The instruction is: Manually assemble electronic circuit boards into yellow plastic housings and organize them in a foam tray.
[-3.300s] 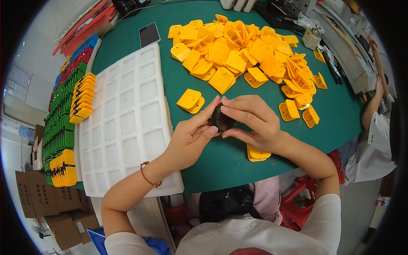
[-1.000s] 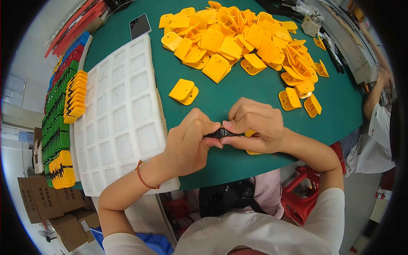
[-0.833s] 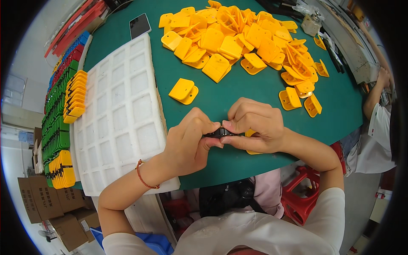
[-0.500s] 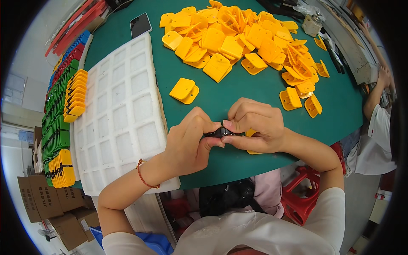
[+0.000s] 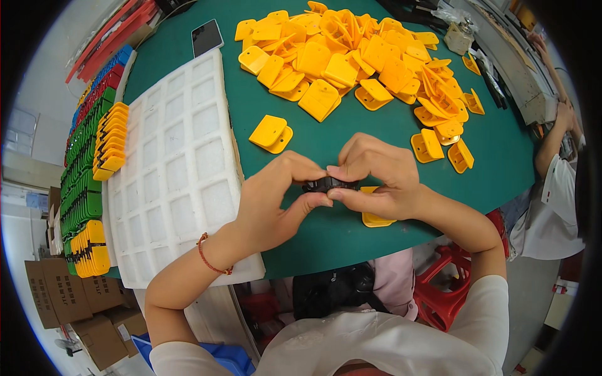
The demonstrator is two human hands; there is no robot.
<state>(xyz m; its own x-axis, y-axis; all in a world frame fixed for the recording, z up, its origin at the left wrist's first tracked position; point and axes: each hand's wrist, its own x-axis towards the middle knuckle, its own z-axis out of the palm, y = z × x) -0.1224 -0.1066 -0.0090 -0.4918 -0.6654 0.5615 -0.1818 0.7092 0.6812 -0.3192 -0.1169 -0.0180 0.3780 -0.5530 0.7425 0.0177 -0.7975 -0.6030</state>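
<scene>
Between my two hands is a small black plastic part [image 5: 328,183], held over the green table top. My left hand [image 5: 273,195] is closed, pinching its left end with thumb and forefinger. From the other side my right hand [image 5: 379,177] pinches it the same way, fingers curled. Partly hidden under the right hand lies a folded yellow plastic piece [image 5: 376,216]. Another yellow piece [image 5: 271,134] rests alone just beyond my hands. Further off spreads a heap of such yellow pieces [image 5: 351,59], each with two flaps and small holes.
Left of my arm lies a white foam tray [image 5: 182,169] with square recesses. Beyond it stand rows of green clips [image 5: 83,188] and yellow clips [image 5: 111,141]. A phone [image 5: 207,37] sits at the far left. At the right edge is another person's arm [image 5: 558,138]; a red stool [image 5: 444,285] stands below.
My fingers have shifted slightly on the black part, which has risen a little and shows more of itself. More of the yellow piece beneath my right hand is visible.
</scene>
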